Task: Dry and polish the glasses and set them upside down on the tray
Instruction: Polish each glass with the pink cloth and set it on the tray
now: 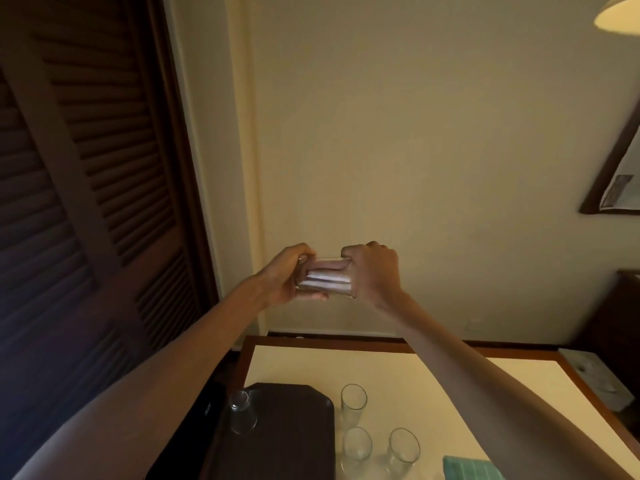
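I hold a clear drinking glass (325, 279) sideways, raised in front of the wall, well above the table. My left hand (284, 276) grips its left end and my right hand (375, 273) grips its right end. Below, a dark tray (287, 438) lies on the table's left side with one glass (241, 415) standing upside down at its left edge. Three more clear glasses stand upright on the table to the right of the tray: one (353, 401) farther back, one (356, 450) nearer and one (402, 450) to the right. No cloth is visible in my hands.
A cream table (450, 386) with a brown wooden rim. A green cloth (472, 468) lies at its near right. A dark louvred door (86, 202) fills the left, a lampshade (620, 12) hangs top right, and a framed picture (620, 188) hangs on the right.
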